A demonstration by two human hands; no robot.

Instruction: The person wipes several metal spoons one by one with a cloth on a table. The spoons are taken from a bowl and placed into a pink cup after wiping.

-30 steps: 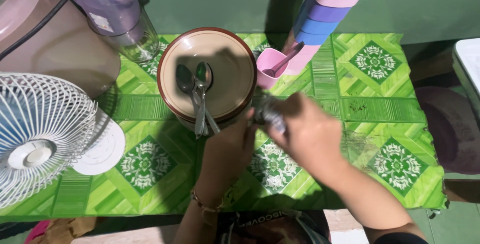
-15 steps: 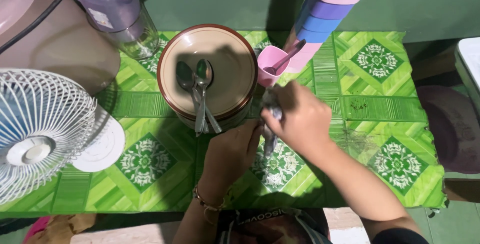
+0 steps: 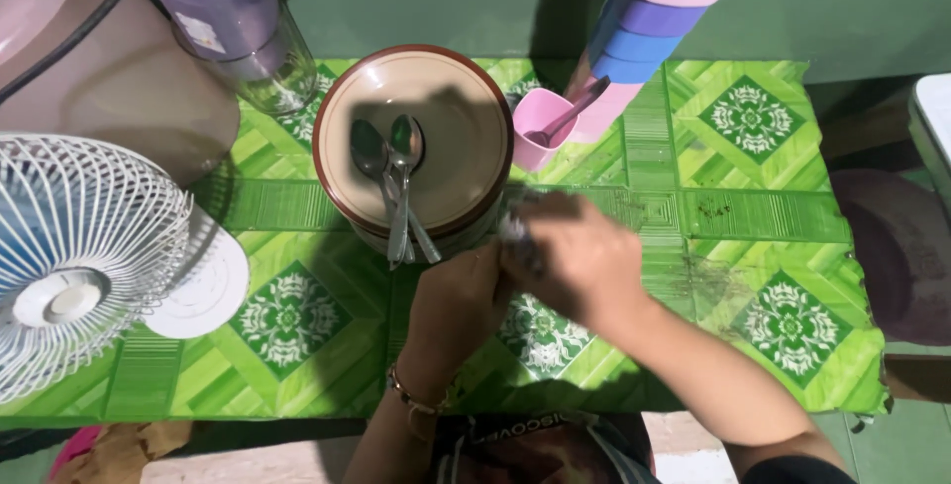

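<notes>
At the left edge of the table my white fan (image 3: 84, 261) faces up at me on its round base, part of its cage cut off by the frame. Behind it, at the far left corner, a pinkish tub (image 3: 109, 78) and a clear jar with a lilac top (image 3: 248, 38) sit partly out of view, with a dark cable across them.

Moving along the far edge: the brown-rimmed plates (image 3: 413, 142) are stacked, and two metal spoons (image 3: 391, 182) lie bowls-up on the top one, handles hanging over the near rim where I can grab them.

Just this side of that stack, mid-table, my left hand (image 3: 456, 301) is curled shut against my right hand (image 3: 575, 256). Between them is a small greyish-silver thing (image 3: 517, 231), pinched by both. It is blurred and mostly covered by my fingers, so I cannot tell what it is, or which hand carries more of it.

To the right, a small pink cup (image 3: 540, 127) holds a spoon leaning on its lip, and beside it rises a tilted stack of pink, purple and blue cups (image 3: 644, 28), its top cut off. The green patterned table cover (image 3: 783, 226) has dark specks towards the right edge.
</notes>
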